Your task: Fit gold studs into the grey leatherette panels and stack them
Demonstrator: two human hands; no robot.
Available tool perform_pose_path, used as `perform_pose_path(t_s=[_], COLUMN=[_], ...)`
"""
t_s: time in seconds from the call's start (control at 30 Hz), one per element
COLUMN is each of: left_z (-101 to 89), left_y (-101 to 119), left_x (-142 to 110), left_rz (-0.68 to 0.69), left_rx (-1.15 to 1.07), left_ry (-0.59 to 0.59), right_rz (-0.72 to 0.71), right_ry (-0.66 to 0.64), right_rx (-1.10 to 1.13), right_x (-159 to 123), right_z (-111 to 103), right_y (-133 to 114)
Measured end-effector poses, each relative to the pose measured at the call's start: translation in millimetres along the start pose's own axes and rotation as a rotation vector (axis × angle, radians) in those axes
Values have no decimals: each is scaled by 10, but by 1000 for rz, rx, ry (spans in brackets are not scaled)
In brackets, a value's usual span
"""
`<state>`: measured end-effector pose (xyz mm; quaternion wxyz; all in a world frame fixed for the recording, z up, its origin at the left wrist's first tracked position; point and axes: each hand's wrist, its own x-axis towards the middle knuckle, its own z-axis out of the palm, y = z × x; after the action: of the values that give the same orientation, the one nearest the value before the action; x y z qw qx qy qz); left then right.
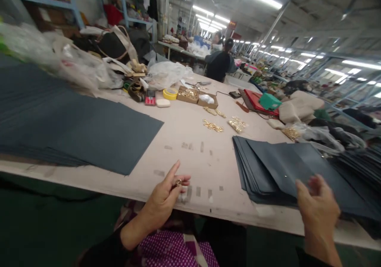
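Observation:
My left hand [162, 201] is at the table's front edge, thumb side up and fingers partly curled. A small gold-coloured metal piece [178, 182] rests in its fingers; its exact kind is too small to make out. On the right, my right hand [318, 205] hovers at the near edge of a fanned stack of dark blue-grey panels [276, 168]. Its fingers are apart and slightly blurred, with nothing visible in them. Farther back on the table lie a row of gold metal pieces [212, 125] and a clear bag of similar pieces [237, 124].
Large dark sheets [98, 128] cover the table's left side. Behind stand a yellow tape roll [170, 94], cardboard trays [188, 95] and plastic bags [168, 74]. A green box [270, 101] sits on a red item at the back right. A person [220, 64] is farther off.

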<state>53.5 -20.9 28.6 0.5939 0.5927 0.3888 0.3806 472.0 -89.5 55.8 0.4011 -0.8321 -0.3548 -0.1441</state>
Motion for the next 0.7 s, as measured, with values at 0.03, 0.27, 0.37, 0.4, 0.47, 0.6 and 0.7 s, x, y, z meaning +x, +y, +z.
perform_pose_path(t_s=[0.03, 0.27, 0.37, 0.4, 0.47, 0.6, 0.7], left_z=[-1, -109, -246, -302, -425, -674, -847], left_y=[-8, -10, 1, -4, -32, -122, -140], left_x=[-11, -51, -92, -114, -173, -341, -480], left_rz=[12, 123, 126, 120, 115, 141, 81], left_rx=[11, 217, 280, 300, 317, 281, 201], left_ry=[1, 10, 72, 98, 148, 202, 312], right_rz=[59, -471, -735, -787, -861, -1019, -1105], right_ry=[-116, -871, -915, -925, -946, -1049, -1108], right_rx=[140, 618, 654, 664, 695, 849, 934], right_x=[-180, -1425, -1649, -1691, -1760, -1945, -2104], right_z=[82, 466, 569, 616, 724, 887, 971], right_y=[-154, -1855, -2266, -2351, -2492, -2784, -3027])
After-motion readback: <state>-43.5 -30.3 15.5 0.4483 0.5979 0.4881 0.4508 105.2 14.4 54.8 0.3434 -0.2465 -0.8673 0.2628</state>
